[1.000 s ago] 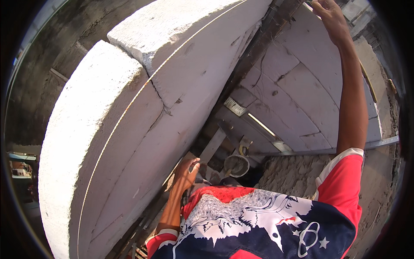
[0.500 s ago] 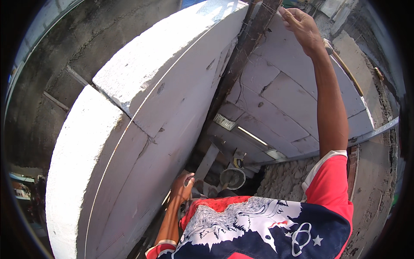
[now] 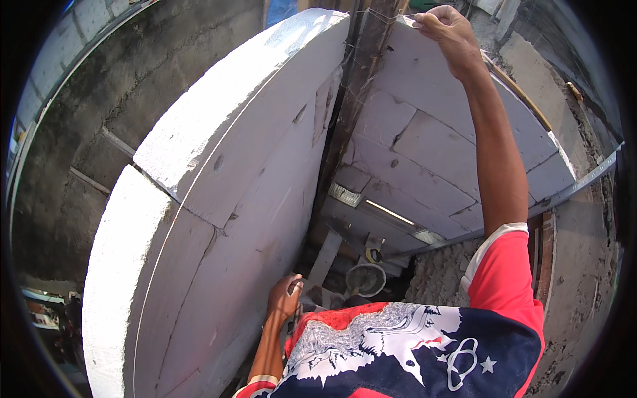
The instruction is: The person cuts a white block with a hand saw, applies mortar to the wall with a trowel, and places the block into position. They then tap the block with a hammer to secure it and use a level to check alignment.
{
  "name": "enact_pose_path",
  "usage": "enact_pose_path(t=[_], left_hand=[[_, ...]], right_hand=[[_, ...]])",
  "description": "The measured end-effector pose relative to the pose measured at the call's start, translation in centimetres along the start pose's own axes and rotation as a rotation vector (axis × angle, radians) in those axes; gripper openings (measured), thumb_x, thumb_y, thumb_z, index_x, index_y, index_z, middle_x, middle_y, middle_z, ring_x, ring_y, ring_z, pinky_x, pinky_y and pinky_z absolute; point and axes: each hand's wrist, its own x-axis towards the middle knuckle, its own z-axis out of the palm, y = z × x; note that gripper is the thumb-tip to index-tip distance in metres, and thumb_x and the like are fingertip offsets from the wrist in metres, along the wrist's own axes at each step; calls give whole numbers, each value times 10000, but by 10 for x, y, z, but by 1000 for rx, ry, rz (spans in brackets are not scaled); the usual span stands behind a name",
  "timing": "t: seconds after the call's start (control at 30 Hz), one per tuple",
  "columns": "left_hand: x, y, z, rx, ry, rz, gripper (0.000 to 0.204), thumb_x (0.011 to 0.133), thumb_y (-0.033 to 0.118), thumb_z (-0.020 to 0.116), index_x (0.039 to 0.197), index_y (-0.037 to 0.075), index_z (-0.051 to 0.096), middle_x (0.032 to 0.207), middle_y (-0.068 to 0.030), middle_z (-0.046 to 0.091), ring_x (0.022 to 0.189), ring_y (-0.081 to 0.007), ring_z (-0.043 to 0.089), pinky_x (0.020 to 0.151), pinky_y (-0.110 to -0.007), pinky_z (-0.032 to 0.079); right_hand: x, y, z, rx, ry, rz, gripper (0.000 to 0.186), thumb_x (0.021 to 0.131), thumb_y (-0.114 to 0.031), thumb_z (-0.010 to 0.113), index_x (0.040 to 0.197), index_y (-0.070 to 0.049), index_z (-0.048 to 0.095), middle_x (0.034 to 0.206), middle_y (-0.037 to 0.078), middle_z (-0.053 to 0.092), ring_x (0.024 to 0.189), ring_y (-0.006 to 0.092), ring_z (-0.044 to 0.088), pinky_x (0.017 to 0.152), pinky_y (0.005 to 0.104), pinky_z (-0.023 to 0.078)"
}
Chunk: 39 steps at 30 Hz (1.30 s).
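Note:
My right hand [image 3: 452, 38] is raised at the top, thumb and fingers pinched on a thin string [image 3: 402, 16] that is wound round a dark upright post [image 3: 363, 76]. The hand is just right of the post, above the right-hand block wall [image 3: 438, 142]. Low down beside the left-hand block wall [image 3: 249, 192], my left hand [image 3: 285, 296] is curled closed; what it holds, if anything, is hidden. A pale line [image 3: 159, 257] runs along the left wall's upper edge, bending down toward the lower left.
A round bucket [image 3: 365, 280] stands low in the corner, near a pale board [image 3: 326, 255]. A wooden handle [image 3: 521, 91] lies along the right wall's top, and a metal bar [image 3: 587, 191] crosses at the right. Rough grey wall [image 3: 86, 132] rises at far left.
My view has shifted, so the post and walls appear farther left. My right hand keeps its pinch, fingertips slightly farther from the post. My left hand stays low and curled.

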Motion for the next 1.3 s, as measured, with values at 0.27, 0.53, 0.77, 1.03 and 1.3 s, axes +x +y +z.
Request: enact_pose_path(t=[0.27,0.53,0.77,1.03,1.3], left_hand=[[3,3,-1,25,3,46,314,978,205,673,1242,38,711,1198,-186,734,1116,-332,704,991,-391,538],[-3,-4,0,129,51,89,308,981,217,670,1230,41,715,1195,-190,734,1101,-344,706,975,-407,547],[-11,-5,1,95,82,109,313,987,230,669,1231,38,712,1176,-193,738,1082,-346,713,957,-414,550],[-15,-18,6,111,109,186,309,998,243,652,1204,20,708,1201,-204,728,1113,-379,697,975,-425,545],[-10,-24,11,20,49,188,333,1010,248,649,1263,35,681,1229,-194,723,1127,-367,698,991,-425,537]], right_hand=[[9,15,-13,535,-213,106,145,981,-172,666,1052,-48,688,941,14,625,893,137,608,874,304,511],[-8,4,1,-173,-362,108,338,1021,-400,682,1000,-62,692,801,-33,547,764,70,505,741,252,444],[4,-1,3,17,-287,49,333,1005,-394,716,950,-68,680,808,-21,556,852,75,541,769,237,451],[17,30,-9,28,57,16,329,1033,-241,675,1256,-3,640,1097,94,702,1055,169,673,979,319,534],[17,36,13,-286,-129,-96,370,1052,-334,641,1186,6,703,1009,72,711,918,165,656,863,318,530]])
